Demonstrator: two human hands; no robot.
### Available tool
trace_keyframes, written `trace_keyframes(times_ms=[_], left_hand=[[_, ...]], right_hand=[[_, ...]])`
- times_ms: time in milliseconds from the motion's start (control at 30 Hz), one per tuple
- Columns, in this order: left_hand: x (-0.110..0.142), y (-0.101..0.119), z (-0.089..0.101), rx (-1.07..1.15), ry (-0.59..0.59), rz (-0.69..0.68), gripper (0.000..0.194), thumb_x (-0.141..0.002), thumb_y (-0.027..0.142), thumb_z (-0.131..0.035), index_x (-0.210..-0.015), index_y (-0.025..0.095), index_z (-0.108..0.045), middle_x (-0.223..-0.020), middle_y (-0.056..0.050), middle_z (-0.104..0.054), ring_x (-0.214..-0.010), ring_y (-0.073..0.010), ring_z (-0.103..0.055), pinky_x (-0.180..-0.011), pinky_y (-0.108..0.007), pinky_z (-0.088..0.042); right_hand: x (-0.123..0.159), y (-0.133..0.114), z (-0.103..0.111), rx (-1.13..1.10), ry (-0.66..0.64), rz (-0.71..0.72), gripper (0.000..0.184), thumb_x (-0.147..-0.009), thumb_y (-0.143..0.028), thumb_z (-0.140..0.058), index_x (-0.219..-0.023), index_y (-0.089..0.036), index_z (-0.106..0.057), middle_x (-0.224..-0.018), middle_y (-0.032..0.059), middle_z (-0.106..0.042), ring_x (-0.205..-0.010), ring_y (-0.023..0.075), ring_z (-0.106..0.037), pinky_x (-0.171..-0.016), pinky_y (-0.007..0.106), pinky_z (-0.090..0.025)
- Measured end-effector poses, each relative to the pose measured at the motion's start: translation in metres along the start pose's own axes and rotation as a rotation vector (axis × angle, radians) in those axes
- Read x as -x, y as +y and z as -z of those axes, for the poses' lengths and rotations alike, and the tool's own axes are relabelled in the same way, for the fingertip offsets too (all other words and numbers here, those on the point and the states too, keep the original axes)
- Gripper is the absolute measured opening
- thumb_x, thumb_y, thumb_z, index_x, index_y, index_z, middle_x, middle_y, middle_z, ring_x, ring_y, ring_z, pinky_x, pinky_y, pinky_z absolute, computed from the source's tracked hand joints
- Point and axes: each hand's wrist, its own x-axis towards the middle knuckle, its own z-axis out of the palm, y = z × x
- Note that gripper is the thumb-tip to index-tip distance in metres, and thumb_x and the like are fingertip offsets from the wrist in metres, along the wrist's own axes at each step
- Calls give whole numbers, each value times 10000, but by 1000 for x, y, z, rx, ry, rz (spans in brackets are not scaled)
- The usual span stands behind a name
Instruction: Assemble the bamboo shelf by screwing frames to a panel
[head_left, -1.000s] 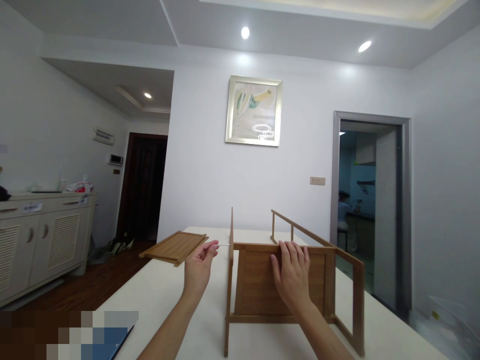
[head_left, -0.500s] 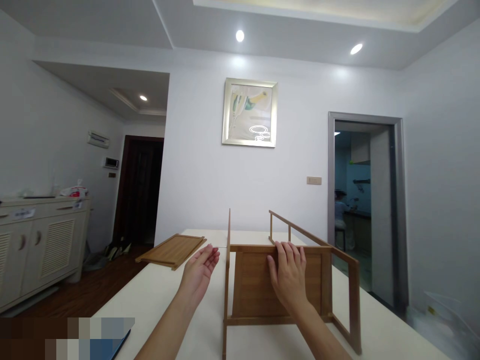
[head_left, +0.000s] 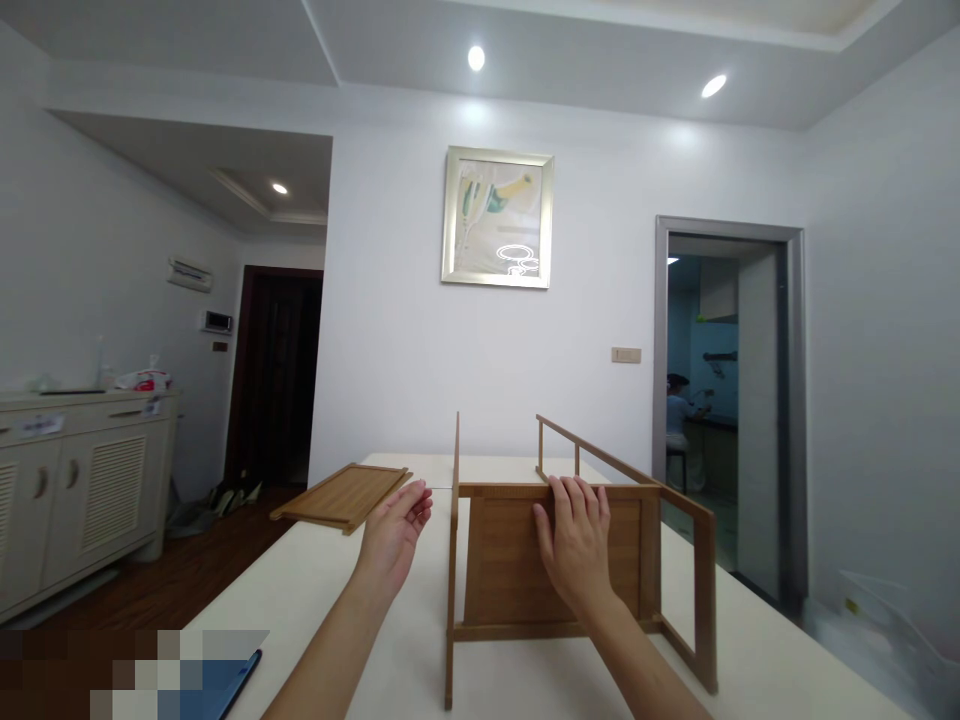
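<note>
Right hand [head_left: 577, 535] holds panel edge [head_left: 502, 491] — open tabletop [head_left: 416, 620] beside left hand [head_left: 391, 532].

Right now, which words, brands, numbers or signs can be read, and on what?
Nothing is legible.
Cabinet, left label: too blurred.
Cabinet, right label: too blurred.
Red-and-white packet on the cabinet: any print too small.
Wooden panel touched by the right hand: no lettering visible.
</note>
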Motion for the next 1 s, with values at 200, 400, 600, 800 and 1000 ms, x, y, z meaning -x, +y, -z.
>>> trace_keyframes(times_ms=[200,400,600,800,1000], left_hand=[[-1,2,2,-96,-22,-63,256,-618,225,-815,-825,104,-725,-818,-65,-676,-692,-86,-603,-630,-183,-495],[-6,-1,6,-238,12,-145,384,-578,324,-828,-887,118,-731,-830,-67,-670,-712,-101,-581,-655,-222,-465],[-5,-1,4,-326,7,-209,433,-584,363,-810,-925,114,-714,-887,-78,-668,-749,-121,-573,-687,-250,-465],[-3,0,0,-406,2,-273,404,-608,386,-775,-906,125,-697,-904,-75,-677,-797,-148,-593,-716,-266,-476],[-3,-2,-3,-427,14,-345,389,-609,391,-762,-883,128,-677,-878,-70,-668,-804,-157,-593,-711,-265,-477]], right_hand=[[1,0,-1,7,-12,-4,415,-907,-345,-447,-1271,-151,-491,-1221,147,-572,-1236,292,-412,-1076,558,-248],[1,1,-1,11,-12,-5,417,-910,-351,-440,-1268,-146,-490,-1210,148,-575,-1230,287,-412,-1079,550,-242],[1,1,-2,4,-6,0,428,-912,-359,-428,-1284,-153,-479,-1218,150,-568,-1237,291,-406,-1070,554,-247],[0,0,-1,5,-2,-4,417,-912,-351,-429,-1271,-148,-491,-1212,149,-574,-1240,291,-405,-1073,556,-247],[0,0,0,13,-13,1,415,-909,-341,-439,-1265,-135,-493,-1213,157,-571,-1241,293,-404,-1074,554,-246]])
